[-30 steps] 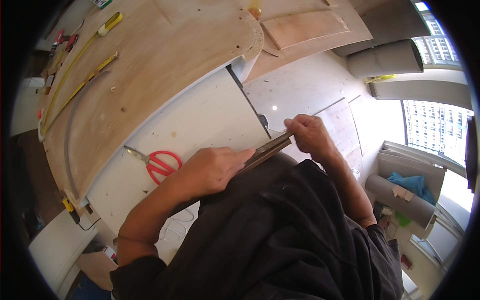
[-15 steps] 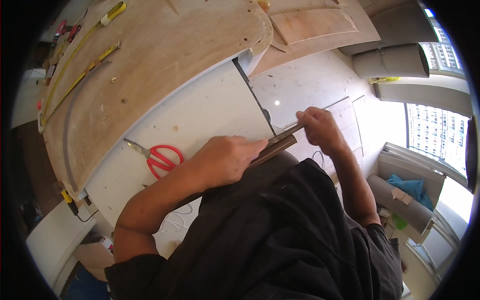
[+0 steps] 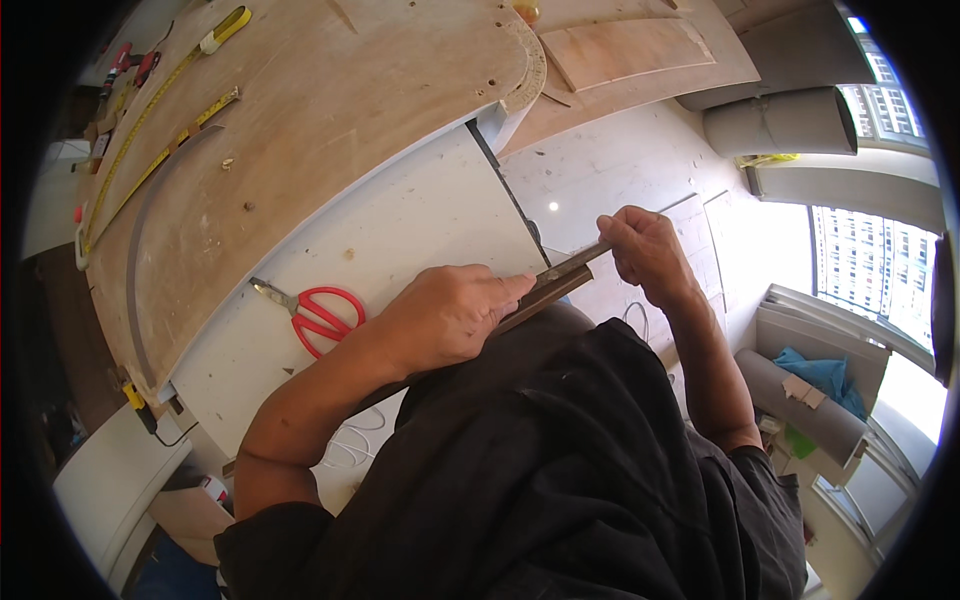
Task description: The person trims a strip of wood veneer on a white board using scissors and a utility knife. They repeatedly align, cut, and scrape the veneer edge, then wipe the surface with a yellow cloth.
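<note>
A: How are we holding it?

B: Our right hand [image 3: 645, 255] is closed around the upper end of a thin dark strip [image 3: 572, 264]. It slants down to our left hand [image 3: 450, 315], whose fingers lie along it; whether they clamp it, we cannot tell.

A: What sits beneath?

B: A thicker brown bar [image 3: 552, 292], on the side toward our body.

A: Can we read any writing?

B: The yellow tape measure [image 3: 225, 30], beyond and left of the grip, bears marks along its blade [image 3: 220, 103], too small for us to make out.

A: What crowds us?

B: Red-handled scissors [image 3: 328, 330] lie left of the grip, near our left forearm [image 3: 340, 390], on a white panel [image 3: 430, 220]. Beyond that, we face a curved wooden top [image 3: 350, 120].
</note>
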### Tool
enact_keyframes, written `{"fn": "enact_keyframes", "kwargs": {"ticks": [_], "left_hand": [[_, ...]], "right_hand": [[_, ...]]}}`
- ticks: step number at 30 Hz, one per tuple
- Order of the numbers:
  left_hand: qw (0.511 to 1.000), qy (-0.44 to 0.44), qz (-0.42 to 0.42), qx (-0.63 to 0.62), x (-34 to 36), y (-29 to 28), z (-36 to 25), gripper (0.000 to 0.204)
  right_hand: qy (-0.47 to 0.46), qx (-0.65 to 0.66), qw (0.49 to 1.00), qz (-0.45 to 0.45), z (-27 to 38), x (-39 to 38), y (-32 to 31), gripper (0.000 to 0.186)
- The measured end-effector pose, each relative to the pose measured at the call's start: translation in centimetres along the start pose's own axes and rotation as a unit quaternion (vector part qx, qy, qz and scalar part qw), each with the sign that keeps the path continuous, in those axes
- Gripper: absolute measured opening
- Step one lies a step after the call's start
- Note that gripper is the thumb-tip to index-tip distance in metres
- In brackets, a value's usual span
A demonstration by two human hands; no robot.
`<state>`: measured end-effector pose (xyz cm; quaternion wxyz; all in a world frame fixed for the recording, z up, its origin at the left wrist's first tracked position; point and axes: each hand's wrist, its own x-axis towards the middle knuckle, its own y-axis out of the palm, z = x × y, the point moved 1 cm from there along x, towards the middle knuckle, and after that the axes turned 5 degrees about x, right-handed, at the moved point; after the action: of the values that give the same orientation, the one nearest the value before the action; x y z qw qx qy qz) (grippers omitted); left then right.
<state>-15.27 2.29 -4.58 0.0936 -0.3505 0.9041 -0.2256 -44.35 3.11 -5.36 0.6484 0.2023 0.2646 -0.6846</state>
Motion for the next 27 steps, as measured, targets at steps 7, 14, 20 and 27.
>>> {"fn": "enact_keyframes", "kwargs": {"ticks": [7,14,20,27], "left_hand": [[0.996,-0.002,0.055,0.072,-2.4,-1.1,-0.3,0.036],[0.999,0.018,0.04,0.028,-0.8,-0.8,0.3,0.033],[1.0,0.002,0.014,-0.027,0.8,-1.0,0.5,0.032],[0.988,-0.043,-0.056,-0.137,0.8,-2.1,0.7,0.047]], "right_hand": [[-0.007,-0.017,1.0,-0.006,-1.8,-1.5,1.9,0.031],[-0.013,0.007,1.0,-0.015,-1.5,-0.6,0.8,0.032],[-0.063,0.053,0.995,0.048,-0.8,0.2,-1.1,0.035],[-0.247,-0.123,0.942,0.188,-4.9,-2.7,1.0,0.109]]}}
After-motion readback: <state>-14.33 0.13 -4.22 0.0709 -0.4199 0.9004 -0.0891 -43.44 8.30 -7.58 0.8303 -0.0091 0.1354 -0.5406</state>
